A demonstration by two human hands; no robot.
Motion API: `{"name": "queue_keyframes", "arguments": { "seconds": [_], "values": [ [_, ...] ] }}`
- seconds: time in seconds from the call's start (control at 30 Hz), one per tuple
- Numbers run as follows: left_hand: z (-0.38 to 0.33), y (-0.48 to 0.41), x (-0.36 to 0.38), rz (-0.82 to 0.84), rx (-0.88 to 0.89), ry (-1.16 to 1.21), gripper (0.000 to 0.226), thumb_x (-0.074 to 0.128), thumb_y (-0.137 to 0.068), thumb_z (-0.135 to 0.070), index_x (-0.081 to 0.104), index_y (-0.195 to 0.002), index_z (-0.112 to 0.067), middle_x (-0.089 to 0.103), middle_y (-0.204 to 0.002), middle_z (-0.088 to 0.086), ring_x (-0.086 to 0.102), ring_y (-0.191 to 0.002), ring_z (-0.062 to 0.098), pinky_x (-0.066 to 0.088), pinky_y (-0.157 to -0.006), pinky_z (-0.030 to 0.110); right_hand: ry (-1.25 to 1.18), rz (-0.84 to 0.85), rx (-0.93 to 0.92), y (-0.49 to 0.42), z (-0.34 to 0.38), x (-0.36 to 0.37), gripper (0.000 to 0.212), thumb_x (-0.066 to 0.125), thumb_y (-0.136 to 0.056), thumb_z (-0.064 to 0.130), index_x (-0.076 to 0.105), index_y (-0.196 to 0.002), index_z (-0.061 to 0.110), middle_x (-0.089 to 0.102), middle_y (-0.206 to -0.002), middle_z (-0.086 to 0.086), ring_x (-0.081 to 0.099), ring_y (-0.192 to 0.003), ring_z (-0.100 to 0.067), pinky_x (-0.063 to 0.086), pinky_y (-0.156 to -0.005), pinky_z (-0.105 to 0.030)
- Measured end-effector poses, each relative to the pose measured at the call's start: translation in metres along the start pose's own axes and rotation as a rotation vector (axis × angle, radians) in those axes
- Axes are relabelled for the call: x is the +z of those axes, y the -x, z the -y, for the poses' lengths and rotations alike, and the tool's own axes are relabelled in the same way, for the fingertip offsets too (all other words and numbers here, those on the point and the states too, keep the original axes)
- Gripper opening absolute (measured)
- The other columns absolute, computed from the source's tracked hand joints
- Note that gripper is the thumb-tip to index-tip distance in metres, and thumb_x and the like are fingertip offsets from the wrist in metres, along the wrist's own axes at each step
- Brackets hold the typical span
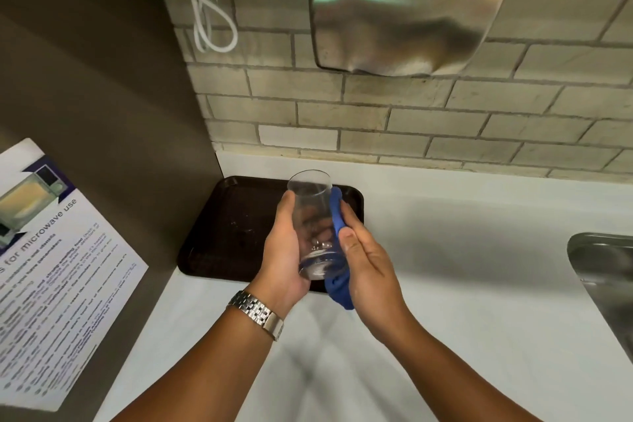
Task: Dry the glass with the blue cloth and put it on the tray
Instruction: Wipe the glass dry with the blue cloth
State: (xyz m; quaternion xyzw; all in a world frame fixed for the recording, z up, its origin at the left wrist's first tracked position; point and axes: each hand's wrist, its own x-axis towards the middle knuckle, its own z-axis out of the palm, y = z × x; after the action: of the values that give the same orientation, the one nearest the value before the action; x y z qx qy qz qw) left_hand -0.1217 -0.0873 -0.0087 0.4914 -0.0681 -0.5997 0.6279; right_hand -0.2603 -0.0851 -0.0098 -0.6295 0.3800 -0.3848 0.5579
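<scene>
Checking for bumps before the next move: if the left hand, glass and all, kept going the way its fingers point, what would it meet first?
Probably the brown tray, since the left hand and glass are angled forward over it. Past that is the tiled wall. Height above the tray is unclear.

Shared kitchenette, microwave notice (58,271), hand dryer (407,10), sink (606,271)

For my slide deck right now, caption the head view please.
Left hand tilts a clear drinking glass while the right hand presses a blue cloth against it above a dark brown tray.
</scene>
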Motion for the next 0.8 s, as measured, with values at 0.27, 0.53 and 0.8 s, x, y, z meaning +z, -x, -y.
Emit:
{"name": "queue_keyframes", "arguments": {
  "seconds": [0.27, 0.53, 0.8],
  "values": [
    [-0.009, 0.003, 0.005, -0.026, -0.104, 0.019, 0.078, 0.047, -0.107, -0.073, 0.074, -0.145, -0.010, 0.080, -0.139, 0.022, 0.078, -0.120, 0.038, 0.064, -0.087, 0.048, 0.186, 0.044, -0.218, 0.002, -0.006, -0.011, 0.043, 0.040, -0.115, 0.024, 0.051, -0.156, 0.030, 0.040, -0.170, 0.014, 0.034, -0.158, -0.002, 0.031, -0.130, -0.030],
    [0.000, 0.004, 0.006, -0.057, -0.151, 0.115, 0.077, 0.043, -0.111, -0.067, 0.069, -0.149, -0.005, 0.075, -0.146, 0.025, 0.072, -0.135, 0.043, 0.056, -0.116, 0.054, 0.384, 0.049, -0.377, 0.007, -0.019, -0.011, 0.049, 0.034, -0.114, 0.039, 0.045, -0.161, 0.030, 0.034, -0.173, 0.018, 0.028, -0.162, -0.007, 0.026, -0.131, -0.029],
    [0.006, 0.009, 0.016, -0.247, 0.157, 0.006, 0.082, 0.068, -0.085, -0.085, 0.082, -0.111, -0.009, 0.088, -0.098, 0.024, 0.088, -0.084, 0.033, 0.070, -0.079, 0.045, -0.437, -0.092, 0.139, 0.013, -0.016, 0.007, 0.045, 0.050, -0.102, 0.046, 0.064, -0.143, 0.035, 0.074, -0.141, 0.007, 0.070, -0.131, -0.014, 0.056, -0.106, -0.026]
  ]
}}
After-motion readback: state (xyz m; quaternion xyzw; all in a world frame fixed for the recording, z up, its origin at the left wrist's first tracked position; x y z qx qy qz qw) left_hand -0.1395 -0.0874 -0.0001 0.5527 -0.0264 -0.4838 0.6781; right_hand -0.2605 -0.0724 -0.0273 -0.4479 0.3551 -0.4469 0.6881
